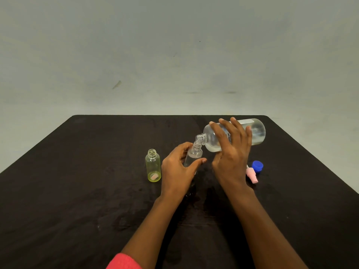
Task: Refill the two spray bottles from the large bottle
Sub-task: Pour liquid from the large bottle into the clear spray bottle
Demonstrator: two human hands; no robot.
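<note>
My right hand (231,152) grips the large clear bottle (256,133), tipped on its side with its open mouth pointing left and down. That mouth touches the open neck of a small clear spray bottle (193,155), which my left hand (177,171) holds, leaning slightly right, on the table. Clear liquid lies in the lower side of the large bottle. A second small spray bottle (153,166), yellow-green and uncapped, stands upright to the left of my left hand, apart from it.
A blue cap (258,166) and a pink spray head (252,174) lie on the black table (77,191) just right of my right wrist. Wet patches show on the table near my forearms. A pale wall rises behind the far edge.
</note>
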